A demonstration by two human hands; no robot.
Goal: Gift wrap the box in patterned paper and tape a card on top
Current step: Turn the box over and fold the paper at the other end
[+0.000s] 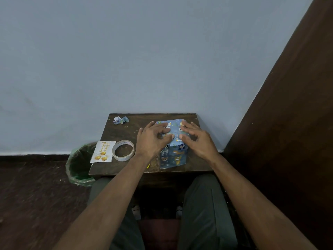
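Observation:
A box (174, 154) wrapped in blue paper with animal prints stands on the right half of a small dark wooden table (126, 130). My left hand (153, 140) rests on the left of the box's top, fingers bent down onto the paper. On the right of the top lies my right hand (195, 139), thumb and fingertips touching the paper. Both hands press near the middle of the top. A white card (103, 151) with gold balloons lies at the table's left edge, and a roll of clear tape (123, 150) sits right beside it.
A crumpled scrap of the blue paper (120, 120) lies at the table's back left corner. A bin with a green liner (80, 165) stands on the floor left of the table. A brown panel (288, 123) rises on the right, a blue wall behind.

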